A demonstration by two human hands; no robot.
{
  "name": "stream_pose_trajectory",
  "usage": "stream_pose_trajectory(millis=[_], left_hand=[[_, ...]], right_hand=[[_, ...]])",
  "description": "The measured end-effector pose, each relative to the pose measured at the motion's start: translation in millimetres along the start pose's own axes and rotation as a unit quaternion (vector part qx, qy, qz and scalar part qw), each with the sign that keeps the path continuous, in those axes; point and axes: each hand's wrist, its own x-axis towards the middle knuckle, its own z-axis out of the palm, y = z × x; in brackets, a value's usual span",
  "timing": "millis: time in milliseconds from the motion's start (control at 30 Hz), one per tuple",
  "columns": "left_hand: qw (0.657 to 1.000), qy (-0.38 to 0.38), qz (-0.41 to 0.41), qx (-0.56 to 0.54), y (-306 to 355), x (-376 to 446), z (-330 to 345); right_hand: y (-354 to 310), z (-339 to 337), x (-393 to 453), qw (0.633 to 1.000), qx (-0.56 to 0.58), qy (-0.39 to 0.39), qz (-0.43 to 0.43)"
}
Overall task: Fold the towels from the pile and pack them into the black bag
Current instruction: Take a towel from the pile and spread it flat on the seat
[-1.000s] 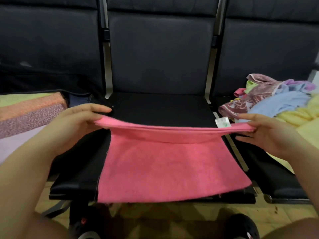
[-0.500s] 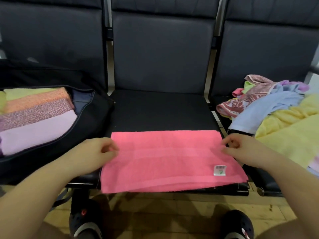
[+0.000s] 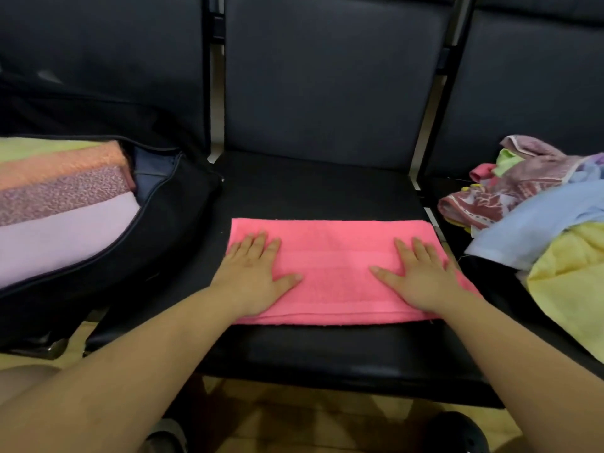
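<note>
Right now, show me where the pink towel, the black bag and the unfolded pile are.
pink towel (image 3: 336, 273): head view, on its bare middle between the two hands.
black bag (image 3: 183, 217): head view, on its near side wall by the zip.
unfolded pile (image 3: 536, 217): head view, on the light blue towel in it.

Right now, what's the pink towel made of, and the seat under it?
The pink towel looks like soft terry cloth, probably cotton: matte and fuzzy, with a woven band across it. The seat looks like black leather or vinyl: smooth, with a faint sheen.

Nubby terry pink towel (image 3: 333, 269) lies on smooth, faintly glossy leatherette seat (image 3: 320, 194).
</note>
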Motion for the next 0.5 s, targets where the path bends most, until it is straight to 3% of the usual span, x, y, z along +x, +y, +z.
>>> stream_pose_trajectory(millis=[133,233,367,500], left_hand=[[0.995,0.035,0.048,-0.074,-5.1,5.3,-9.8],[0.975,0.092,0.147,-0.140,-26.5,-2.2,-34.6],[0.967,0.013,0.203,-0.155,-58.4,-22.2,-53.6],[0.965,-0.029,0.186,-0.180,-78.2,-41.0,-48.0]], right_hand=[[-6.0,0.2,8.9,0.992,0.053,0.104,-0.039],[-25.5,-2.8,-5.5,0.944,0.174,0.207,-0.189],[-68.7,-4.0,-37.9,0.912,0.185,0.127,-0.345],[-124.8,-1.4,-63.3,0.900,0.178,0.041,-0.396]])
